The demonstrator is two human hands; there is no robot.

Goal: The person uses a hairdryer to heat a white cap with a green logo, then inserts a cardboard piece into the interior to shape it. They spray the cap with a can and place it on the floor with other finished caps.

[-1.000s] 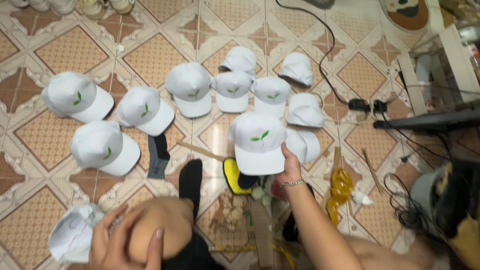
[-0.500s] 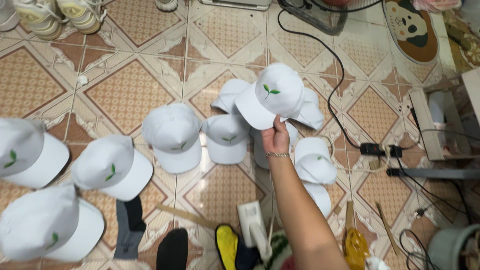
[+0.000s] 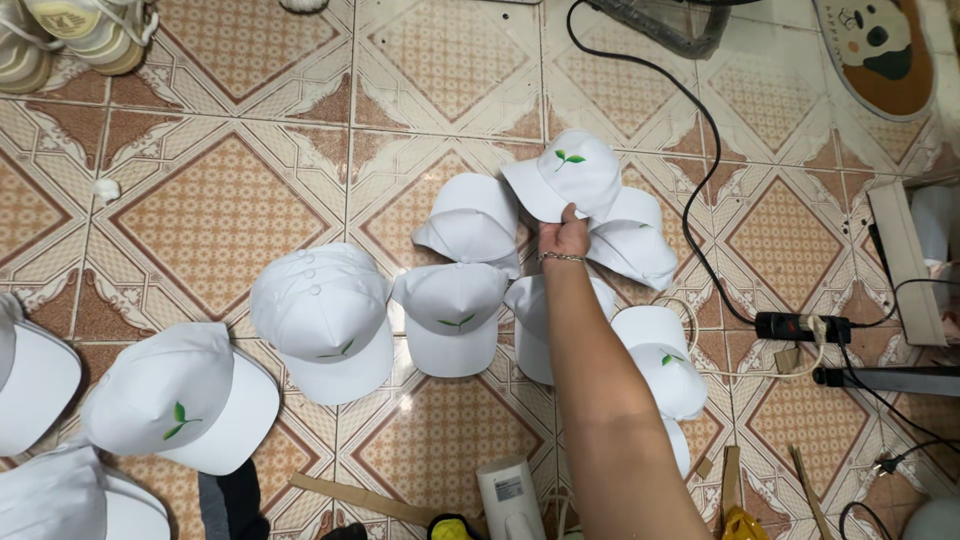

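Now the right hand (image 3: 564, 238), stretched farther than before, grips a white cap (image 3: 565, 172) by its brim, lowering it among far caps.

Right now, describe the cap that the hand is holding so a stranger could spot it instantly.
Follow the black cable down the tiled floor to the cluster of white caps. The held cap lies farthest up, gripped at its brim by the right hand. Its green sprout emblem faces up; the caps beside it show plain white.
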